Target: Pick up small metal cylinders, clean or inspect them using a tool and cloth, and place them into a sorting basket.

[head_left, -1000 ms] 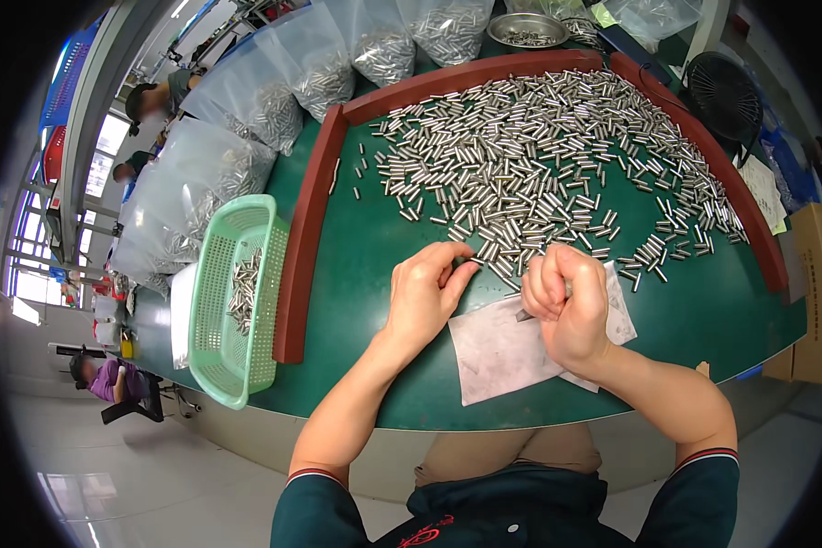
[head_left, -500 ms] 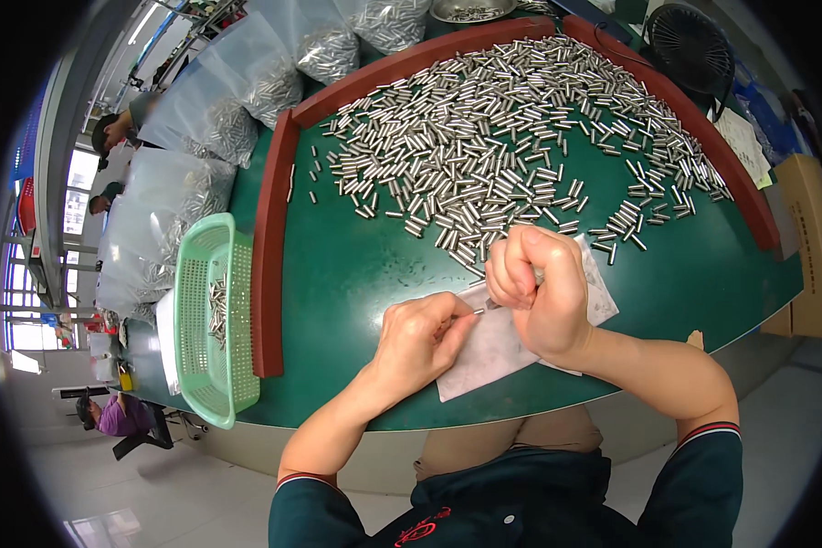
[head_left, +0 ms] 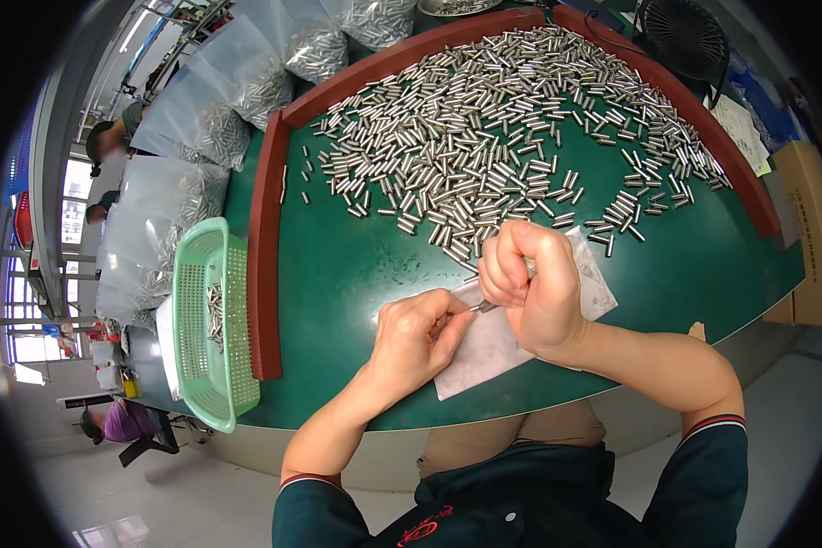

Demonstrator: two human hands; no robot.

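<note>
The left hand (head_left: pixel 418 334) pinches a small metal pin (head_left: pixel 474 309) over a pale cloth (head_left: pixel 486 354). The right hand (head_left: pixel 536 285) is closed in a fist round a tool (head_left: pixel 487 306) whose dark tip appears to meet the pin. A heap of loose pins (head_left: pixel 457 132) lies on the far side of the green table (head_left: pixel 338 265).

This looks like a factory workshop: beyond the right hand (head_left: pixel 539 288), loose metal pins (head_left: pixel 457 137) crowd a green bench (head_left: pixel 338 265) railed in red. Left of the left hand (head_left: pixel 416 338) are bulging clear bags (head_left: pixel 219 132) and, farther off, a seated person in purple (head_left: pixel 126 420).
</note>
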